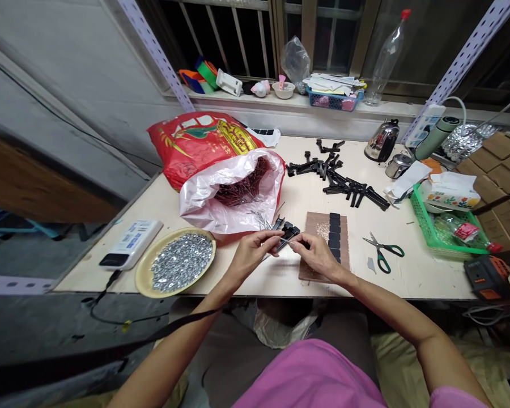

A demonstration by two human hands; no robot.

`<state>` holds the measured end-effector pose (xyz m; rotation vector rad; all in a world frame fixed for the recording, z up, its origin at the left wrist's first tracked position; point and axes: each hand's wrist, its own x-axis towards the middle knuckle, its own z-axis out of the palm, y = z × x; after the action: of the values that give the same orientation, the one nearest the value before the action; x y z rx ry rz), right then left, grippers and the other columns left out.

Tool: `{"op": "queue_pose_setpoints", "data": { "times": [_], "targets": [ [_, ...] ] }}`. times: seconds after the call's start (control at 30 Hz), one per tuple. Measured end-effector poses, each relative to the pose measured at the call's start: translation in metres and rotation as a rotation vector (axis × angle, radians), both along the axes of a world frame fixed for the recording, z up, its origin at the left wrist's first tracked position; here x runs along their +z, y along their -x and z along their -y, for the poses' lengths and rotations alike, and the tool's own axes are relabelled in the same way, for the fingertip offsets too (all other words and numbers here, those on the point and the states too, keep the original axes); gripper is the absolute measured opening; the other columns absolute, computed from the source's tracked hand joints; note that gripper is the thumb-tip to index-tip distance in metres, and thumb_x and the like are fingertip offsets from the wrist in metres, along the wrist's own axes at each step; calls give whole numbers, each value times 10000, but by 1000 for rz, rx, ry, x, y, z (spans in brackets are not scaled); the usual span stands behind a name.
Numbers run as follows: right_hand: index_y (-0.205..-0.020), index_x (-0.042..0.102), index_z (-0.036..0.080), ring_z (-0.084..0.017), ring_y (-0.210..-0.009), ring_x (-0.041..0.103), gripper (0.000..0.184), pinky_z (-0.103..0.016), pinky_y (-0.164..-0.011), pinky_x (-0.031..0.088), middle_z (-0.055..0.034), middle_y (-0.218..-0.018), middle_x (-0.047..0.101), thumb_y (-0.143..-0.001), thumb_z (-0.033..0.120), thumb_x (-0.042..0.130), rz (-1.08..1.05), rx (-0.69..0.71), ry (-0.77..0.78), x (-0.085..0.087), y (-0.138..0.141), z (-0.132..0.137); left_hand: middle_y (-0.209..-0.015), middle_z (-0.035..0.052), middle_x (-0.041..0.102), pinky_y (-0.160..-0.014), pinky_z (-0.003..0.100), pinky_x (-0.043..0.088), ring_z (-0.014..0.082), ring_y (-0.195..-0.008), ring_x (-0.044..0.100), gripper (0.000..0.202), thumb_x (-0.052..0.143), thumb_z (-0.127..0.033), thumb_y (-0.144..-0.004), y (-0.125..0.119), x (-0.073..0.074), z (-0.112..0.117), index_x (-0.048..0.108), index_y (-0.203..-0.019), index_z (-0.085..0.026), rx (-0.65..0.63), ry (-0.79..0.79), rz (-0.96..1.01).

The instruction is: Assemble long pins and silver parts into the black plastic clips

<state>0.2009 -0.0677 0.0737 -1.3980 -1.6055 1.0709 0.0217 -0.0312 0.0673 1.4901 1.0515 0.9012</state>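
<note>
My left hand (255,249) is closed around a small black plastic part (287,230) just above the table's front edge. My right hand (317,252) pinches a thin metal pin (285,242) whose tip meets that part. The two hands touch over the left edge of a brown board (344,218) carrying a column of black pads (334,229). A few loose metal pins (260,218) lie just behind the hands, beside an open white plastic bag (204,201) of dark pins.
A yellow plate of small silvery pieces (181,262) sits front left, beside a white power strip (131,243). A heap of black plastic parts (335,175) lies at centre back. Green-handled scissors (382,249), a green basket (444,226), a red bag (195,141) and a kettle (381,140) surround them.
</note>
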Motion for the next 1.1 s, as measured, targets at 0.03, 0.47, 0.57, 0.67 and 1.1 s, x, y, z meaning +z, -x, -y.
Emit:
{"op": "queue_pose_setpoints", "data": {
  "times": [0.03,0.47,0.57,0.67,1.1],
  "targets": [
    [-764,639,158,-112,-662,536,192,-233,-630,376,1,-720,636,-817,322,554,-60,6,29,-1,-2,1,-704,14,658,-532,242,496,111,-519,572,332,591,-475,-794,-1,-2,1,680,-865,-163,-22,-106,-67],
    [-707,554,162,-38,-411,319,318,-202,-415,197,42,-597,520,-730,470,625,-370,56,383,-3,-15,12,-597,-19,442,-509,238,348,122,-523,434,414,215,-377,-986,-18,-11,-1,416,-661,-218,-127,-913,-490],
    [-743,591,164,-81,-533,474,210,-211,-506,318,8,-667,592,-836,348,554,-82,-7,84,-4,-17,15,-575,-37,386,-508,245,343,124,-508,399,387,223,-387,-973,-26,-9,4,362,-648,-230,-109,-692,-483],
    [-753,619,172,-114,-661,544,219,-234,-605,347,-27,-727,636,-908,245,483,368,-87,-322,-6,-17,19,-558,-48,348,-510,248,340,125,-503,376,368,233,-400,-952,-31,-7,8,322,-634,-238,-101,-480,-440],
    [-910,634,219,-131,-701,589,159,-234,-599,338,-7,-832,673,-927,313,507,482,-62,-235,-7,-18,18,-556,-46,334,-544,263,330,143,-527,381,310,310,-399,-887,-36,-8,6,341,-621,-244,-67,-323,-373]
  ]
}}
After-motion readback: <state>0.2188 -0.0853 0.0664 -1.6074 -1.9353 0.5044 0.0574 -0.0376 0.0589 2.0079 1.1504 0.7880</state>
